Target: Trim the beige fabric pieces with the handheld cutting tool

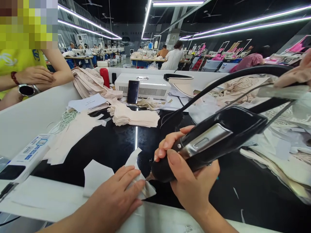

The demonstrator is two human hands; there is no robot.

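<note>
My right hand (191,181) is wrapped round a black corded hand tool (209,145) with a silver metal lever along its side. Its thin tip points down and left, at the edge of a small white fabric piece (134,158). My left hand (119,191) lies over that piece with its fingers stretched out, pressing it to the black tabletop (109,145). The fingers cover part of the fabric. Just left of them is a white paper-like piece (97,173) with an angled edge. The tool's exact contact with the fabric is hard to make out.
Behind my hands lies a stack of cut beige fabric (136,116), before a phone (133,92) and a white vented box (143,87). A thick black cable (209,87) arcs over the right side. Fabric heaps (279,155) lie right. A co-worker's folded arms (36,77) rest at left.
</note>
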